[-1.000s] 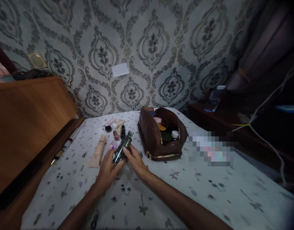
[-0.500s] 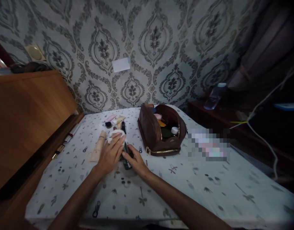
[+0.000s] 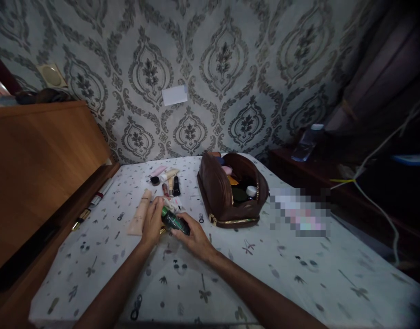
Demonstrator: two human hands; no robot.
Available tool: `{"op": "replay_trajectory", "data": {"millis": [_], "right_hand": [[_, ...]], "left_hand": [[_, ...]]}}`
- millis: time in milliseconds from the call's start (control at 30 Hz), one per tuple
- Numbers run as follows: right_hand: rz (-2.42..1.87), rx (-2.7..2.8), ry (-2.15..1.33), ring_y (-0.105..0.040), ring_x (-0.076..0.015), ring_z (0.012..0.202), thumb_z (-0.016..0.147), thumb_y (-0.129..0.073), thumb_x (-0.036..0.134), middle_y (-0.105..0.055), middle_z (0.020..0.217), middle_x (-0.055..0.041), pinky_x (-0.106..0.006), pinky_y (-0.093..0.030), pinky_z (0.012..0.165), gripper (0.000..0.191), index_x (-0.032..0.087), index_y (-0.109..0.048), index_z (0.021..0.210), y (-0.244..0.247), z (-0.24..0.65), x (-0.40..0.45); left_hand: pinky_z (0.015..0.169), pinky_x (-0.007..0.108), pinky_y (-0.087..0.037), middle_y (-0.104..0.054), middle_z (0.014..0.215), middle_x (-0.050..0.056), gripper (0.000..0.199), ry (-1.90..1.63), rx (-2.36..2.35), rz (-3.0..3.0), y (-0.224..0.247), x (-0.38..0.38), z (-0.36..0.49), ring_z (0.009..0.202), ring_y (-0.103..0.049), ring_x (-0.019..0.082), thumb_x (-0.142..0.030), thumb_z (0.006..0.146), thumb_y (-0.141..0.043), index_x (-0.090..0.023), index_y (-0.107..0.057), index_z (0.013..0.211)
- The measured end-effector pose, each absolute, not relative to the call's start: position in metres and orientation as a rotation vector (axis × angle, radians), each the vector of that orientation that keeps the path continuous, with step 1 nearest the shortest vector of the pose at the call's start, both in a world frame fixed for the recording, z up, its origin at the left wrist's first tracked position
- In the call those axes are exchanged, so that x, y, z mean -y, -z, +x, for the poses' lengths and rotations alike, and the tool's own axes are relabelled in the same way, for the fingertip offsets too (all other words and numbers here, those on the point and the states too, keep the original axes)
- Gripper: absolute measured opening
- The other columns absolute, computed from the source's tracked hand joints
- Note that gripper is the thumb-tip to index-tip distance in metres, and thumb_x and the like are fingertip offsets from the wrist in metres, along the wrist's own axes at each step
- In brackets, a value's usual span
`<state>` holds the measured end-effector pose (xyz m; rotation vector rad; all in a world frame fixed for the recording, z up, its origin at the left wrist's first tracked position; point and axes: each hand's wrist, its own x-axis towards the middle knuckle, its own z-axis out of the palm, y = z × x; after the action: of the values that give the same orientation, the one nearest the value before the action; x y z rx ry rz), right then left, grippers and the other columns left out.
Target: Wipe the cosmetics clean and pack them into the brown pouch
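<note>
Head view: a small dark green bottle (image 3: 175, 221) sits between the person's two hands, low and left of the middle, over a white printed cloth (image 3: 261, 278); whether it touches the cloth I cannot tell. Its body is glossy and nearly black-green, with pale lettering too small to read, and the end beside the left hand (image 3: 153, 222) is a brighter green. Its long axis runs from about 10 o'clock to 4 o'clock, tilted on its side, the bright green end toward 10 and the dark end toward 4.

The right hand (image 3: 195, 236) grips the dark end, thumb along the near side and fingers over the far side. The left hand lies against the bright green end, fingers bent; whether it grips or only steadies, I cannot tell. A small gold-coloured piece (image 3: 162, 231) shows at its lower edge.

From the bottle, a beige tube (image 3: 140, 214) lies at 9 o'clock, just beside the left hand. A round black container (image 3: 155, 181) lies at 11 o'clock, and a white packet (image 3: 175, 203) and a black tube (image 3: 176, 187) at 12. At 2 o'clock stands an open brown bag (image 3: 213, 194) with a gold zip, a white-capped container (image 3: 251, 191) inside.
</note>
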<state>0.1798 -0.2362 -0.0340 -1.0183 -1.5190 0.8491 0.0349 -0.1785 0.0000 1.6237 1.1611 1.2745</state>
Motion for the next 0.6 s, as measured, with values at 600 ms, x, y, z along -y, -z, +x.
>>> {"op": "replay_trajectory", "data": {"millis": [600], "right_hand": [[-1.010, 1.307, -0.908, -0.064, -0.0226, 0.094, 0.083, -0.067, 0.044, -0.069, 0.099, -0.0048, -0.033, -0.048, 0.085, 0.035, 0.020, -0.056, 0.107, 0.032, 0.186, 0.228]], "left_hand": [[0.112, 0.046, -0.038, -0.055, 0.138, 0.015, 0.046, -1.185, -1.105, 1.965, 0.026, 0.201, 0.049, 0.133, -0.049, 0.027, -0.040, 0.098, -0.046, -0.018, -0.043, 0.138]]}}
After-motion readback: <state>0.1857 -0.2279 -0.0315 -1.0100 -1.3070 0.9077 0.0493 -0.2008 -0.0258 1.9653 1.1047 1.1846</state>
